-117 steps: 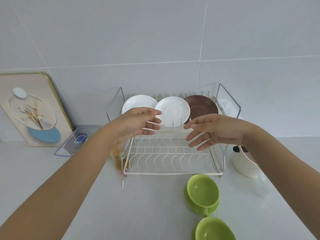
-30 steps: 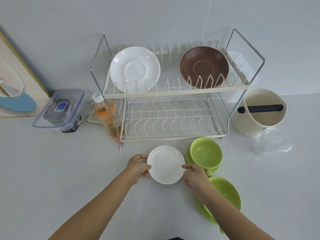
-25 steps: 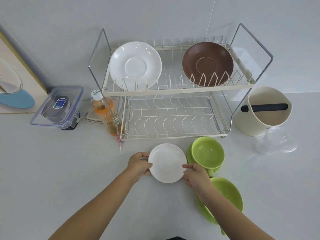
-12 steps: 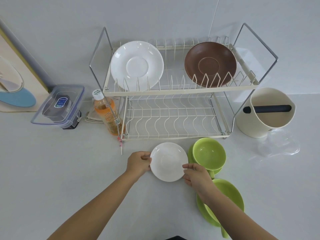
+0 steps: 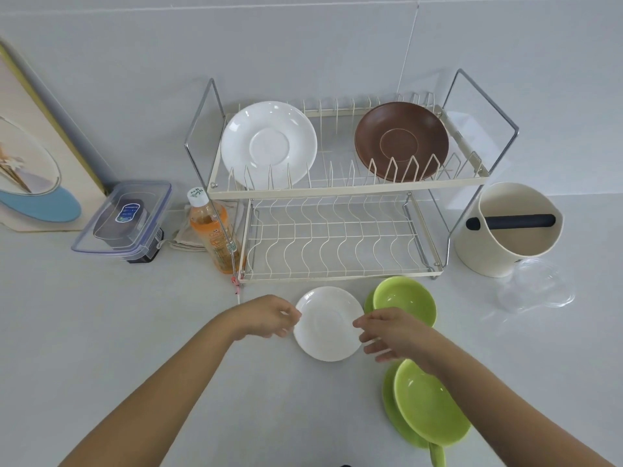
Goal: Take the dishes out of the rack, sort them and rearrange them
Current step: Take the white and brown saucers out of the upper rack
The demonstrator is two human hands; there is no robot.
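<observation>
A small white saucer (image 5: pixel 328 323) lies flat on the counter in front of the two-tier dish rack (image 5: pixel 337 190). My left hand (image 5: pixel 266 316) hovers at its left rim and my right hand (image 5: pixel 387 330) at its right rim, fingers relaxed, neither gripping it. A larger white saucer (image 5: pixel 268 144) and a brown saucer (image 5: pixel 401 141) stand upright in the rack's upper tier. The lower tier holds nothing. A green cup on a green saucer (image 5: pixel 404 299) sits right of the white saucer, and a second green cup and saucer (image 5: pixel 428 407) lies nearer, under my right forearm.
An orange drink bottle (image 5: pixel 214 232) stands at the rack's left front corner, beside a clear lidded box (image 5: pixel 123 219) and a folded cloth. A cream bucket with a black bar (image 5: pixel 507 227) and a clear plastic lid (image 5: pixel 536 284) sit right of the rack. A framed board leans at far left.
Both hands took the small white saucer from the rack's upper tier and set it on the counter. They have now let go and lifted slightly off its rims.
</observation>
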